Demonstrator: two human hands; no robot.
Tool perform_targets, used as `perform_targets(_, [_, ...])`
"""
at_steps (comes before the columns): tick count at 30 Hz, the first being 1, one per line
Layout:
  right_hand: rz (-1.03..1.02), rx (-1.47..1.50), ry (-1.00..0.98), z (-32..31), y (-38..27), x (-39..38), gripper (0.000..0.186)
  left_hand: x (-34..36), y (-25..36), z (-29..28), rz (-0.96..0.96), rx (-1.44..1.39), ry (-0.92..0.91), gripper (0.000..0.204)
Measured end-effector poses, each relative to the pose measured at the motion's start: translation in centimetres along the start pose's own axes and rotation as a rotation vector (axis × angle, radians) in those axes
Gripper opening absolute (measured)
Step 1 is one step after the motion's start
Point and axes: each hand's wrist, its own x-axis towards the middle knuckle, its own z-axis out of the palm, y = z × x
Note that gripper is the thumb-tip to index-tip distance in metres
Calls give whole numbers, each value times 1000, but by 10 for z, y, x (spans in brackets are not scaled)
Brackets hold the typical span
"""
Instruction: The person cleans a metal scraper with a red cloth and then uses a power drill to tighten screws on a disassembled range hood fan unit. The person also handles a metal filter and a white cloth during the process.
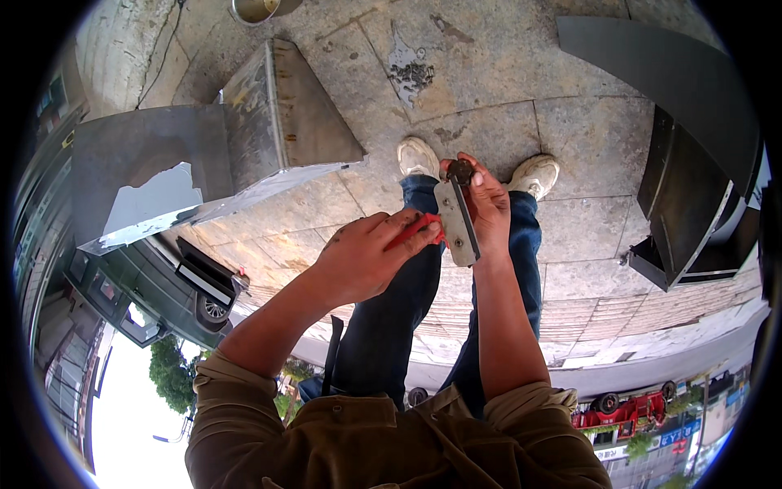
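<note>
Over jeans-clad legs [391, 334], L hand [350, 259] has fingers & thumb closed on a red item [414, 231], its end right by a metal plate [453, 218]; can't tell if touching. R hand [490, 208]: fingers curled, holding plate, thumb nr dark round knob [461, 170] at plate's far end.

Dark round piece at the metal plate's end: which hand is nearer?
Right. The right hand is close against the dark round piece; the left hand is apart, toward the picture's lower left.
</note>
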Motion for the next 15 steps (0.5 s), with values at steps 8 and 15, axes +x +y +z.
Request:
perform_targets(8, [-43,-99,90,6,1,-1,36,-3,4,13,-68,-202,127,59])
perform_targets(15, [-169,-274,54,4,7,0,34,2,14,23,-185,-317,189,58])
